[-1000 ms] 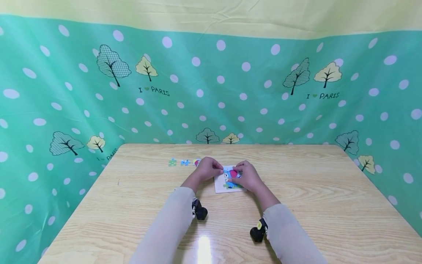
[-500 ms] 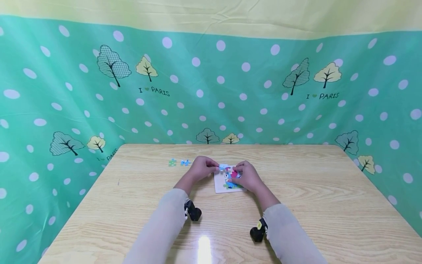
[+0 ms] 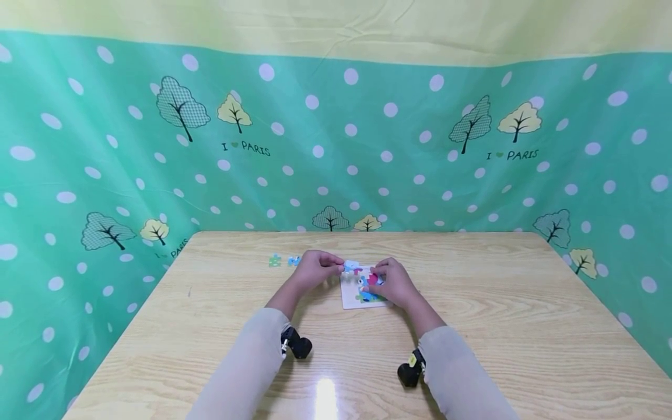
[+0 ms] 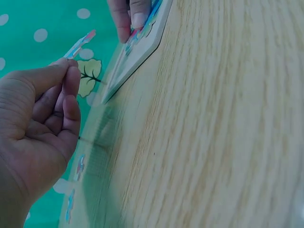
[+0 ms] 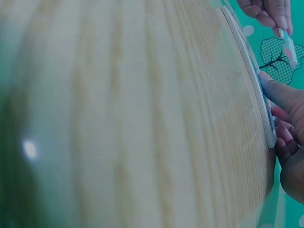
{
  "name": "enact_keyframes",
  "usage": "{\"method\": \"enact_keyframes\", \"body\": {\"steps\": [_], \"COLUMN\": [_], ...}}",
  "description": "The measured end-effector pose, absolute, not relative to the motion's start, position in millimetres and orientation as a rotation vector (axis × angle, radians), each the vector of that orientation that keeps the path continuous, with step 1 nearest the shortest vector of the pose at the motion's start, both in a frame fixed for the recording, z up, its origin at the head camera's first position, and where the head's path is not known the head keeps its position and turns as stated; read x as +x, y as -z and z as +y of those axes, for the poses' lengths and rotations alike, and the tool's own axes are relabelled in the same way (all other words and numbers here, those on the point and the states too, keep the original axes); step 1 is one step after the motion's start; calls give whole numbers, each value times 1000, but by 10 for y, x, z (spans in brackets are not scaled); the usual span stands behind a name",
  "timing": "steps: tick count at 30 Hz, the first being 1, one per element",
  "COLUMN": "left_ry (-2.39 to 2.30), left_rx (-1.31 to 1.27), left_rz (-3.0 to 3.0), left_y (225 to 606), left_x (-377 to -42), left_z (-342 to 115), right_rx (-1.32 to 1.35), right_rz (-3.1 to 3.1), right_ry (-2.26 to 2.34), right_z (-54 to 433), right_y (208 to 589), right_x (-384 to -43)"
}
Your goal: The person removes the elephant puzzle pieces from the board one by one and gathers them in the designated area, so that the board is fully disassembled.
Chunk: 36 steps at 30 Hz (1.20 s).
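Observation:
My left hand point(image 3: 314, 270) pinches a jigsaw piece point(image 3: 350, 267) between thumb and fingertips, raised over the upper left of a white puzzle board point(image 3: 349, 298). In the left wrist view, the thin jigsaw piece point(image 4: 80, 44) points up and away from the board. My right hand point(image 3: 396, 284) holds the board at its right side. The right wrist view has the right thumb point(image 5: 280, 93) on top and the other fingers curled beside the edge. Joined blue, red and green pieces point(image 3: 369, 296) fill part of the board, some hidden under the right hand.
A green jigsaw piece point(image 3: 275, 261) and a blue one point(image 3: 293, 261) lie left of the board, near the far side of the wooden table point(image 3: 504, 326). A green dotted curtain point(image 3: 336, 140) hangs behind the table.
My left hand has moved left from the board's upper edge, and the jigsaw piece in its fingers has come up into view. My right hand stays in place on the board.

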<state>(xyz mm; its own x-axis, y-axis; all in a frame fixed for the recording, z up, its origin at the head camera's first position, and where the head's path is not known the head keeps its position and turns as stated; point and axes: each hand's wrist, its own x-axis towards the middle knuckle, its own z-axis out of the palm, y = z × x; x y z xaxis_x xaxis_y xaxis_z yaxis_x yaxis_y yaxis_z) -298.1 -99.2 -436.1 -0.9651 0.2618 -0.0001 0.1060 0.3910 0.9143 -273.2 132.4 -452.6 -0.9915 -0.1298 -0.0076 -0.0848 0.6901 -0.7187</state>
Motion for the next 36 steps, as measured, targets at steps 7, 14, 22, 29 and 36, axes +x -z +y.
{"method": "enact_keyframes", "body": {"steps": [7,14,22,29,36], "left_ry": [-1632,-1639,-1631,-1665,-1637], "left_rx": [361,332,318,293,293], "left_rz": [2484,2476,2506,2506,2543], "left_y": [4369,4390,4422,4380,4363], "left_x": [-2934,-2866,-2832,-2765,-2709], "left_z": [-1039,-1119,-1284,-1449,-1602], "right_rx": [-187,-190,-195,-193,-187], "right_rz": [2843,2836,2851,2848,2848], "right_ry": [1199,1208,1200,1212,1213], "right_z": [1332,1334,1338,1328,1323], "right_y": [4530,4546,4566,4557,4546], "right_x": [-2723,-2722,-2725,-2713,-2704]}}
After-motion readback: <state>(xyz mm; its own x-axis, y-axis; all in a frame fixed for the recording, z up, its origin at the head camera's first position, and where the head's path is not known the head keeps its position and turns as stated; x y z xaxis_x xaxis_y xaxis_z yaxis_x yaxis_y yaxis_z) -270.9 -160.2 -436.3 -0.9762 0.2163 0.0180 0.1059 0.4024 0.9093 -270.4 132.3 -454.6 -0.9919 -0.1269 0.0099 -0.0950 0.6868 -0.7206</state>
